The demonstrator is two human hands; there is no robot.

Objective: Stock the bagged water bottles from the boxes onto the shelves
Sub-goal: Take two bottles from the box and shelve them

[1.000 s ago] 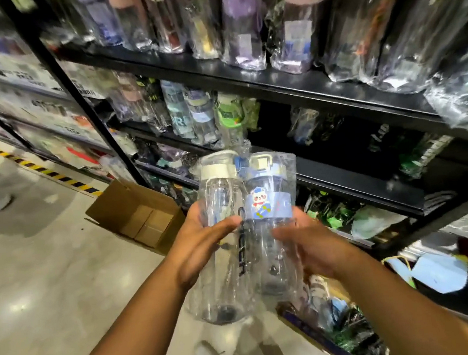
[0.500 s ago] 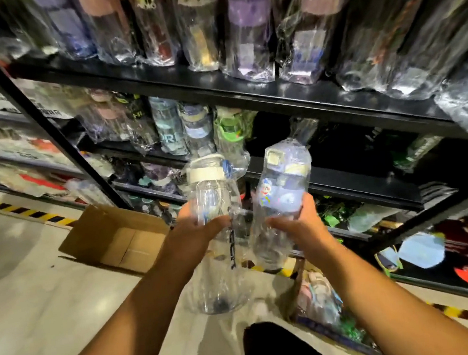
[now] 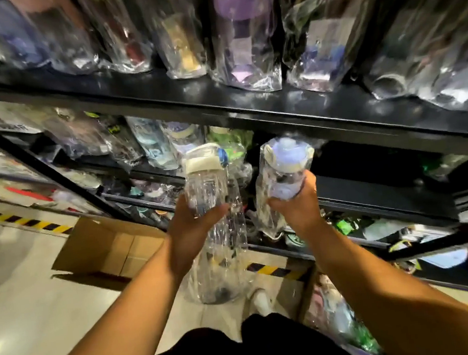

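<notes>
I hold one bagged water bottle in each hand in front of the black shelves. My left hand (image 3: 193,225) grips a tall clear bottle with a white lid (image 3: 208,177), upright in its plastic bag. My right hand (image 3: 298,209) grips a clear bottle with a pale blue lid (image 3: 282,166), tilted with its top toward the dark gap on the middle shelf (image 3: 372,188). The two bottles are apart. The picture is blurred by motion.
Bagged bottles fill the upper shelf (image 3: 248,109) and the left part of the middle shelf. An open cardboard box (image 3: 110,248) lies on the floor at left. Another box with bagged goods (image 3: 337,317) sits by my right leg. Yellow-black tape (image 3: 21,221) marks the floor.
Both bottles have moved up and apart toward the shelves. The blue-lidded bottle has tipped toward the middle shelf gap. My view has moved closer to the shelving.
</notes>
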